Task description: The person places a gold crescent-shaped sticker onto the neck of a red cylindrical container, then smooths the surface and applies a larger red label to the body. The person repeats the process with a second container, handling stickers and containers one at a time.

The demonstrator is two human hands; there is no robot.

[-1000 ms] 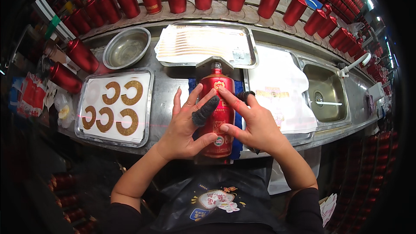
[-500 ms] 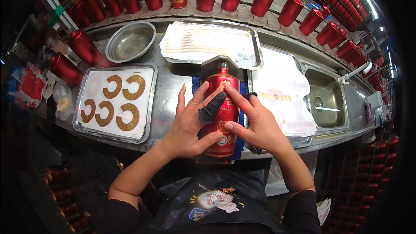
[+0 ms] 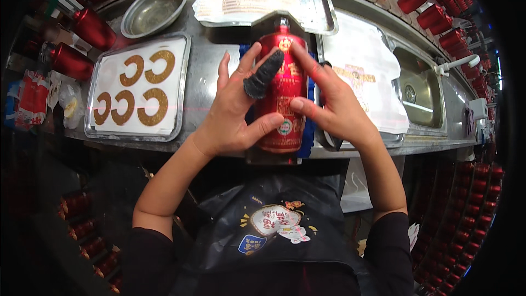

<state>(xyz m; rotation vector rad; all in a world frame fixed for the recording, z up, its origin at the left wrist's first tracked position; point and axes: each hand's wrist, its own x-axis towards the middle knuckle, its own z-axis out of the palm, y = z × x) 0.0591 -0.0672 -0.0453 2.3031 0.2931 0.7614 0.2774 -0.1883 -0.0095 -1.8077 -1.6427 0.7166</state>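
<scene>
A red bottle (image 3: 284, 97) with gold decoration lies on its back in a dark holder (image 3: 270, 24), its neck pointing away from me. My left hand (image 3: 233, 101) is open at its left side, fingers spread, with the thumb by the lower front and a black finger cover (image 3: 264, 75) reaching over the bottle. My right hand (image 3: 342, 104) is open on the other side, index finger stretched toward the gold emblem (image 3: 285, 44) and thumb by the bottle's middle. Blue cloth (image 3: 308, 123) shows beside the bottle.
Left stands a metal tray (image 3: 186, 79) with several gold C-shaped pieces (image 3: 159, 64) on white paper. Behind are a steel bowl (image 3: 127, 21) and a tray of label sheets (image 3: 249, 1). To the right lie white sheets (image 3: 378, 90) beside a sink (image 3: 421, 85). Red bottles (image 3: 94, 28) line the back.
The whole view has tilted, so the bench and bottle sit higher in the picture. The index fingers have drawn a little apart from each other near the emblem; the bottle stays in the holder.
</scene>
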